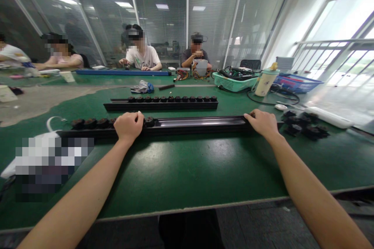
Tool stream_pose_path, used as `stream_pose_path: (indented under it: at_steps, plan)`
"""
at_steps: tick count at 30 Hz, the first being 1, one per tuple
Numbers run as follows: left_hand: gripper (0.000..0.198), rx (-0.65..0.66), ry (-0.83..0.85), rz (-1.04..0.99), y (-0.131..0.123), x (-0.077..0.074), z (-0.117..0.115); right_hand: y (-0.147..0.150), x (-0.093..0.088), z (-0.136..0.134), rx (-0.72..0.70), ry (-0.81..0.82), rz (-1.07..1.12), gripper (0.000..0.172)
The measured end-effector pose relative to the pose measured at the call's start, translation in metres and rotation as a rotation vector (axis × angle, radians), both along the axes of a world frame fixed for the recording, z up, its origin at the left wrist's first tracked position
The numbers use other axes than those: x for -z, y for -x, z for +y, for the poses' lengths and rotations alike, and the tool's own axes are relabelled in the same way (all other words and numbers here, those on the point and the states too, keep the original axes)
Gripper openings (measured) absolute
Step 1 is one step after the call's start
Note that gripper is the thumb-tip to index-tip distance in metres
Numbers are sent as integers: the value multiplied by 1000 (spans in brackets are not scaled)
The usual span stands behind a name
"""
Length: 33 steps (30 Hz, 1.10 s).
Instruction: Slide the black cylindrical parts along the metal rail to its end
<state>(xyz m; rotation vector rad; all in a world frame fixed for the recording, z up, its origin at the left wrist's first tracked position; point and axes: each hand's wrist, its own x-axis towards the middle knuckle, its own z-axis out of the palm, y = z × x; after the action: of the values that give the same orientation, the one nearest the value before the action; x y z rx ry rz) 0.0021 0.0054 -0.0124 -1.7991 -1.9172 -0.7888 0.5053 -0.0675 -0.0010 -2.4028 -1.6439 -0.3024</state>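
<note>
A long black rail (201,127) lies crosswise on the green table, its inner channel shiny. Small round black parts (90,123) sit in a row along its left portion. My left hand (128,126) is closed over the rail at the right end of that row, with one part (150,121) just beside it. Toward the rail's right end, my right hand (264,123) is closed, thumb against the channel; a dark bit of a small black part shows at its fingers, mostly hidden. More loose black parts (305,124) are piled right of that hand.
Behind lies a second black rail (160,106) with a row of parts. A green basket (236,82), a cream bottle (266,81) and a blue basket (300,82) stand at back right. Several people sit across the table. A white cable item and a blurred-out object lie left.
</note>
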Motion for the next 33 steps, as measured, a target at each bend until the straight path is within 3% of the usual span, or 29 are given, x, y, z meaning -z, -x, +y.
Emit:
stream_pose_path:
  at_steps: [33]
  plan:
    - [59, 19, -2, -32, 1, 1, 1, -3, -1, -1, 92, -7, 51, 48]
